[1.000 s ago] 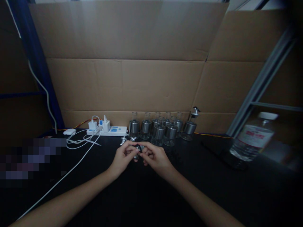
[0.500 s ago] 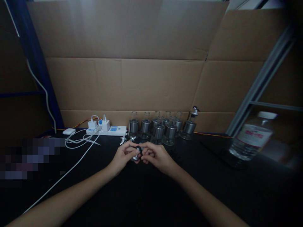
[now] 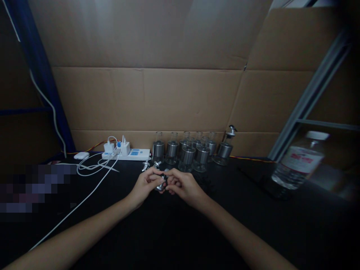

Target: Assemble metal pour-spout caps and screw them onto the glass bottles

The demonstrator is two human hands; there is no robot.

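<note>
My left hand [image 3: 145,185] and my right hand [image 3: 183,185] meet over the black table [image 3: 174,232], fingers pinched together. Between the fingertips sits a small silver metal part with a black piece on it [image 3: 162,182]; both hands grip it. Two more small silver parts [image 3: 151,165] lie on the table just beyond my left hand. Behind them stands a cluster of several glass bottles with metal collars [image 3: 188,152]; the rightmost bottle [image 3: 226,147] carries a metal pourer on top.
A white power strip [image 3: 126,153] with chargers and white cables [image 3: 92,168] lies at the back left. A clear plastic water bottle [image 3: 298,163] stands at the right. Cardboard sheets [image 3: 146,97] wall the back, beside a metal rack post [image 3: 312,93].
The hands stay pinched on the small part, with slight finger shifts. The view has drifted a little, nothing else moved.
</note>
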